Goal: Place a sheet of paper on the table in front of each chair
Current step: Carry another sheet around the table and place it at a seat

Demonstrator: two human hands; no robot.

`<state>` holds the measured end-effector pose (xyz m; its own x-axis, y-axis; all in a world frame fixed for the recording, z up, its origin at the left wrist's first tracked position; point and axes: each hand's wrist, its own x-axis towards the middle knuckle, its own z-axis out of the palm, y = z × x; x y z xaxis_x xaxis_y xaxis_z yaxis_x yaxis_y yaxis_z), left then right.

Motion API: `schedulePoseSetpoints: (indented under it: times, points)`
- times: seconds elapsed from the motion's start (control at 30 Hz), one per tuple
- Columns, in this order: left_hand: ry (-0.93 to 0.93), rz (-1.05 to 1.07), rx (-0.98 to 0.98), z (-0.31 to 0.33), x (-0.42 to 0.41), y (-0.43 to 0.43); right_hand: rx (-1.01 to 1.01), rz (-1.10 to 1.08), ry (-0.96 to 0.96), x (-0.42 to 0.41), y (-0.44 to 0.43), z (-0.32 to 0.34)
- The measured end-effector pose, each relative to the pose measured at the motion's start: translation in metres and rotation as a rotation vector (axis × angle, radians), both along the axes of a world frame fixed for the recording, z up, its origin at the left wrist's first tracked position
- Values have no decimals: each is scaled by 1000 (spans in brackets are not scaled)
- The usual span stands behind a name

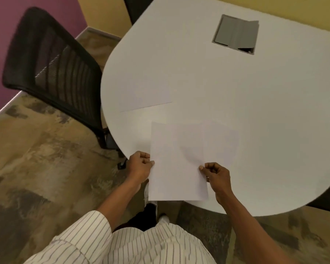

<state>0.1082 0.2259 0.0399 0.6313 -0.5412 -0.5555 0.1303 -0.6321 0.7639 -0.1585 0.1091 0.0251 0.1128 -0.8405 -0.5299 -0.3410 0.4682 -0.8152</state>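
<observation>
Striped sleeve (95, 225) nearest. Left hand (139, 164), right hand (215, 174) pinching held sheet (177, 168) edges. Beyond fingertips: placed sheet (147, 96) before black chair (51, 67). Remaining chairs probably unserved.

The worktop (236, 88) is cut off at the top and right picture edges. The mesh chair (51, 60) is motion-blurred; its seat is hidden beneath the worktop. A second chair (136, 6) is cropped at the top edge. The placed sheet (147, 94) barely separates from the white surface; only its near edge is discernible.
</observation>
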Motion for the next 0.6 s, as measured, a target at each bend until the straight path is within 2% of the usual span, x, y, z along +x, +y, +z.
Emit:
schedulePoseSetpoints:
  times: [0.27, 0.6]
  points:
    - [-67, 202, -12, 10, 2, 101, -1, 195, -59, 36, 49, 7]
    - [-122, 442, 5, 28, 66, 219, -33, 538, -93, 141, 117, 24]
